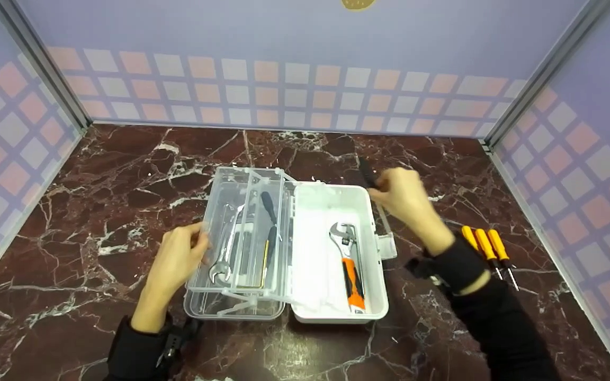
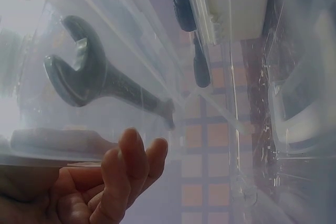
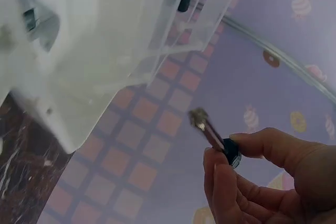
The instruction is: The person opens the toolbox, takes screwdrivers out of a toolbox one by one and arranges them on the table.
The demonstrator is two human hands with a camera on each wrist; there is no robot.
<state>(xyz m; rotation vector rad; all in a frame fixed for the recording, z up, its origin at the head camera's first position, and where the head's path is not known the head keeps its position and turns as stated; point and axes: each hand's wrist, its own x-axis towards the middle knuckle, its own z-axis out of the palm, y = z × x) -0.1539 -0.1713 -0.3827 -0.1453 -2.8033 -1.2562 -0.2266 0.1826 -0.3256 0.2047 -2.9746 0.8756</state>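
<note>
A patterned wall (image 1: 262, 42) rose well beyond the box, and the dark marbled table (image 1: 72, 328) spread beneath it. The white box (image 1: 310, 238) was open, its clear lid (image 1: 199, 308) laid over on the left side. A clear tray (image 1: 217, 211) stood above the lid, also left of the box.

The right hand (image 1: 405, 196) was just outside the box's far right corner, thumb and fingers closed in a pinch on a dark tool (image 1: 367, 172). The left hand (image 1: 175, 259) was left of the box, its half-bent fingers at the tray's outer wall; whether they gripped that wall or only touched it, I could not tell.

Inside the box, toward its right wall, lay an orange-handled wrench (image 1: 353, 280), head toward the far end. A steel spanner (image 1: 228, 238) lay left of the box, behind the clear tray walls, its open end nearest the person. Three yellow screwdrivers (image 1: 485, 244) lay side by side, well apart from the box on its right. The dark tool pointed away beyond the box's right rim; the right wrist view showed its metal shaft and a knobbly tip. The latch (image 1: 387, 246) stuck out from the box's right side. A thin gold rod (image 1: 265, 259) lay left of the box, near the spanner.
</note>
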